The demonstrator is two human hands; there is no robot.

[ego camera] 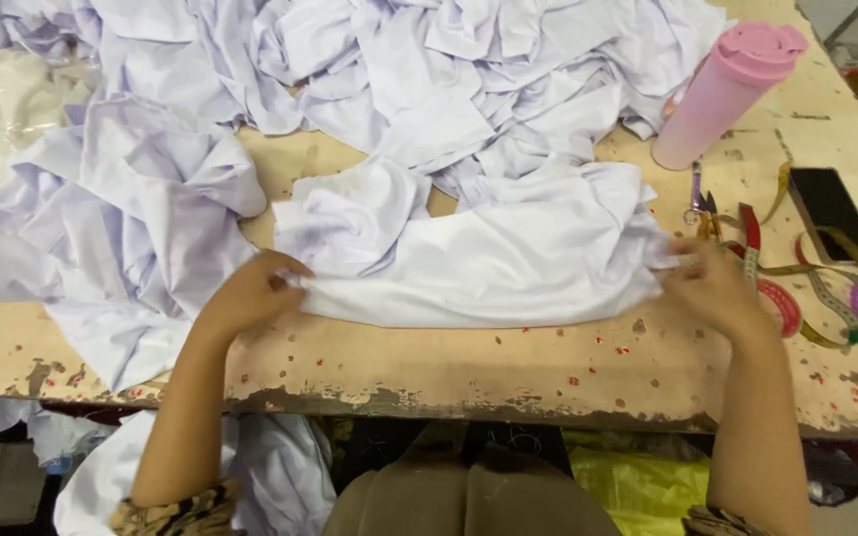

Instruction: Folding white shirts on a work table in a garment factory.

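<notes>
Here, left hand (250, 293) and right hand (712, 283), each grip clamped on white garment (489, 263); pink tumbler (722, 94), scissors (699, 203) close by.

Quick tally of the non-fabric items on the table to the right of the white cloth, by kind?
Pink tumbler: 1
Dark phone: 1
Small scissors: 1
Measuring tape: 1, in tangled loops
Total: 4

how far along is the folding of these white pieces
Done: nothing shows as a finished stack. In hand: the left hand and right hand pinch opposite ends of one white garment, laid flat on the worn table. Left: a big rumpled pile of white garments behind and to the left.
</notes>
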